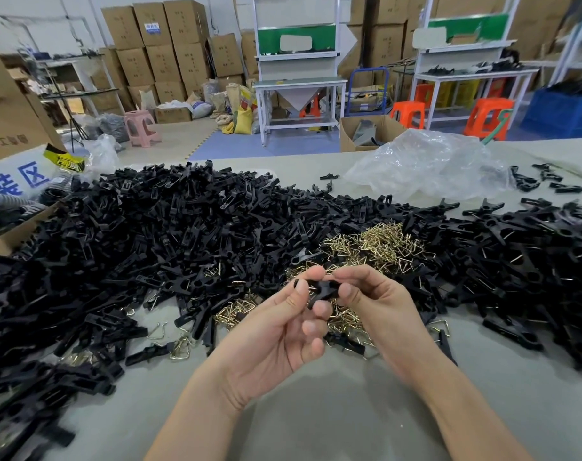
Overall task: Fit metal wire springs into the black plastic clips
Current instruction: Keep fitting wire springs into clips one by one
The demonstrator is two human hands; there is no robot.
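One black plastic clip (322,290) is held up between both hands over the table. My left hand (279,334) pinches its left end with thumb and fingers curled round it. From the right, my right hand (372,301) pinches the other end. Whether a spring sits in this clip I cannot tell. A heap of brass-coloured wire springs (379,244) lies just beyond the hands, and more springs (236,309) lie under them. A big pile of black clips (156,234) covers the table's left and middle.
More black clips (532,254) are spread at the right. A crumpled clear plastic bag (429,164) lies at the back right. A cardboard box (10,207) with printed bags sits at the far left. Bare grey table (332,410) lies near me.
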